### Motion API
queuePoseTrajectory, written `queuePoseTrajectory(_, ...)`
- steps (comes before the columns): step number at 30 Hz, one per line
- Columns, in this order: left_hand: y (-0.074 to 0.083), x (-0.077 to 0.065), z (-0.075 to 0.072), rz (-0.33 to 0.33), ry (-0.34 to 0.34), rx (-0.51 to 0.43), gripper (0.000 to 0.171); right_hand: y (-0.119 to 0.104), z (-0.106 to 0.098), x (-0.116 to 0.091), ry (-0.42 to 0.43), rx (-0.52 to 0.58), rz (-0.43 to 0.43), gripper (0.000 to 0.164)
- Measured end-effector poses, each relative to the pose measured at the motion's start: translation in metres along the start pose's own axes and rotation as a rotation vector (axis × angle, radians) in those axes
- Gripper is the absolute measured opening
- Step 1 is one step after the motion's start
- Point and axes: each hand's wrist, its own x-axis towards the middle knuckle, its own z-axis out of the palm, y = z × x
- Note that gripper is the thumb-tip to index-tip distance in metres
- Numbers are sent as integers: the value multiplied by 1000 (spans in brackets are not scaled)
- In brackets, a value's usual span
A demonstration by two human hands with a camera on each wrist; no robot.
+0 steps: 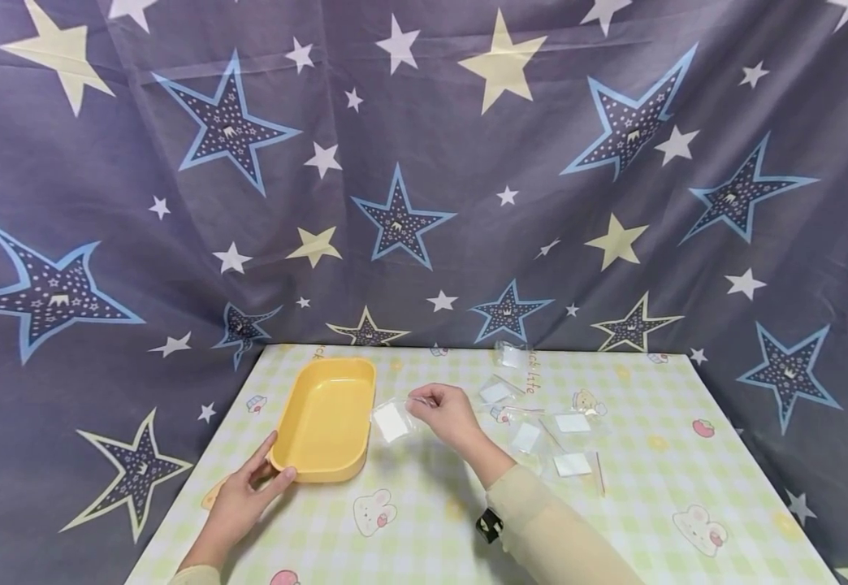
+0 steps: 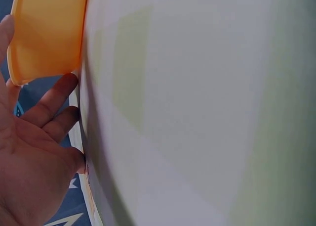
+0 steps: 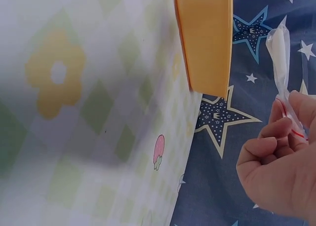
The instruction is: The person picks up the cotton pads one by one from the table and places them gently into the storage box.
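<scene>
A star-printed curtain [image 1: 424, 122] is hung behind a checked table [image 1: 646, 508], on which a yellow tray [image 1: 325, 473] is touched at its near left corner by the left hand [image 1: 237, 500], its thumb and fingers spread and fairly straight. By the curled fingers and thumb of the right hand [image 1: 452, 414], a clear bag [image 1: 392, 422] with a white middle (red-lined near the grip) is pinched above the table, just right of the tray, and five similar bags [image 1: 573, 465] are scattered farther right.
</scene>
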Motion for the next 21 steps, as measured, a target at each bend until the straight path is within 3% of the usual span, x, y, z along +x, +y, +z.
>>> queuePoseTrajectory(21, 0, -1, -1, -25, -12, -1, 86, 0, 28, 2, 72, 131, 125, 16)
